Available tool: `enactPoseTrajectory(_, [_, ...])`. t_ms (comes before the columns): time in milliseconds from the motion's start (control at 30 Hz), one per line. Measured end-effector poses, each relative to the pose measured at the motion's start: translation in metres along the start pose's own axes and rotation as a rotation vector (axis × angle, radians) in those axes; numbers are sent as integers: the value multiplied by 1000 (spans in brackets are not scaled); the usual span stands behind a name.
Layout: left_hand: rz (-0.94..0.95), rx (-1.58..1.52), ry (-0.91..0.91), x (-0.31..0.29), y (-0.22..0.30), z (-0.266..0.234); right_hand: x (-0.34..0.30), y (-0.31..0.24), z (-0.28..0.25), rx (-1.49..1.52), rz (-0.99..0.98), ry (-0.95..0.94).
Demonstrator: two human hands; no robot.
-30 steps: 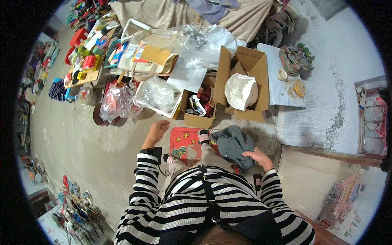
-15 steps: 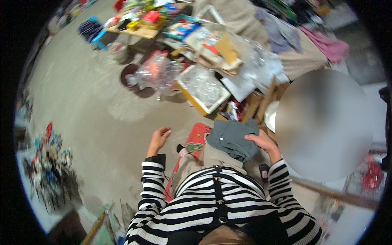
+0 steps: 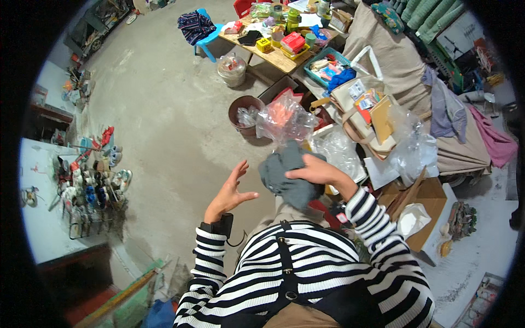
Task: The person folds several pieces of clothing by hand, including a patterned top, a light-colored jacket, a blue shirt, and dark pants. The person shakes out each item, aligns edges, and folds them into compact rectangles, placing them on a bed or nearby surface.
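A bunched dark grey cloth, which looks like a knitted garment [image 3: 280, 176], is in front of my body above my lap. My right hand [image 3: 324, 173] grips it from the right side, thumb on top and the other fingers partly hidden. To the left of the cloth is my left hand [image 3: 232, 192], open, with thumb and fingers spread and nothing in it. A small gap separates it from the cloth.
Beyond the cloth stand a brown bucket [image 3: 236, 107], clear plastic bags [image 3: 287, 121] and a white foam box [image 3: 358, 176]. A low wooden table [image 3: 278, 59] with clutter is farther back. An open cardboard box [image 3: 432, 210] lies right; a shoe rack [image 3: 90, 191] left.
My right hand has carried the grey garment up and leftward off my lap, nearer my left hand. My left hand has spread its fingers. The view has swung toward the left.
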State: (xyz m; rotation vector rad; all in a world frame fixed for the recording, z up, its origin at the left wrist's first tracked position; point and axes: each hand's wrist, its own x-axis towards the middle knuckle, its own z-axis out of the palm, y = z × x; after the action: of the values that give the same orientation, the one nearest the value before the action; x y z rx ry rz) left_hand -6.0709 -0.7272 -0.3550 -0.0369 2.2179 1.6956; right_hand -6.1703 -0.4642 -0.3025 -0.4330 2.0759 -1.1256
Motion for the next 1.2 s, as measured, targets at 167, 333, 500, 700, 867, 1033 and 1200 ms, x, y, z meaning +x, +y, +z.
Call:
enactPoseTrajectory(167, [115, 35, 83, 40, 3, -48, 126, -94, 34, -38, -362, -79])
enactPoseTrajectory(333, [120, -171, 510, 83, 11, -135, 222, -169, 56, 211, -331, -126])
enactPoseTrajectory(500, [211, -219, 654, 128, -28, -249, 340, -204, 70, 159, -422, -46])
enactPoseTrajectory(700, [197, -323, 713, 160, -71, -392, 465, -192, 46, 587, -195, 215])
enactPoseTrajectory(867, [220, -362, 785, 196, -105, -492, 520, -186, 5, 661, 84, 369])
enactPoseTrajectory(1033, [190, -251, 846, 245, -128, -565, 597, -158, -46, 644, 185, 556])
enactPoseTrajectory(1200, [35, -178, 938, 310, -149, -640, 735, -78, -120, 411, 188, 779])
